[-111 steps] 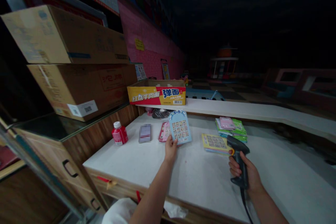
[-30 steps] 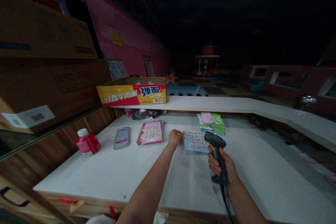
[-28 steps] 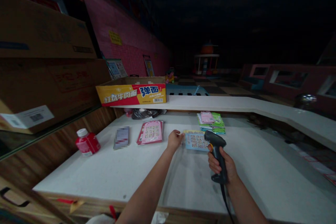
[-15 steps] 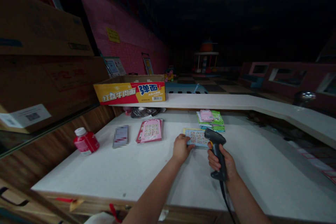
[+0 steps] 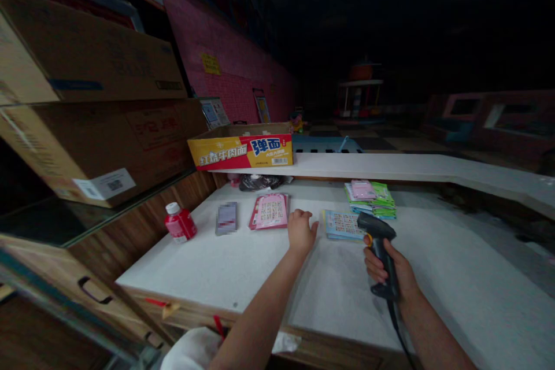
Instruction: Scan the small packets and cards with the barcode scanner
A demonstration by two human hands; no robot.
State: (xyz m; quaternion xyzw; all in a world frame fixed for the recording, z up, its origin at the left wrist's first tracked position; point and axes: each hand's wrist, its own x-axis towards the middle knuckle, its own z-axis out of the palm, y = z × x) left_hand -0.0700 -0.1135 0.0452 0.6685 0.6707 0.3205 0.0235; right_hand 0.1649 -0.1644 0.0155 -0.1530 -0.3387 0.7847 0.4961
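My right hand (image 5: pixel 392 272) grips a black barcode scanner (image 5: pixel 378 245) by its handle, its head pointing toward a blue picture card (image 5: pixel 342 224) that lies flat on the white counter (image 5: pixel 260 266). My left hand (image 5: pixel 302 230) hovers low over the counter between that card and a pink card pack (image 5: pixel 269 211), fingers loosely spread and holding nothing. It touches neither card. A stack of green and pink packs (image 5: pixel 370 198) lies further back.
A red bottle with a white cap (image 5: pixel 179 222) and a small dark pack (image 5: pixel 226 218) sit at the counter's left. A yellow and red carton (image 5: pixel 241 147) stands on the raised white shelf (image 5: pixel 411 169). Big cardboard boxes (image 5: pixel 108 127) are stacked left.
My left hand let go of the blue card, now lying on the counter, and drew back to the left. The scanner stays in my right hand. The view swung slightly left.
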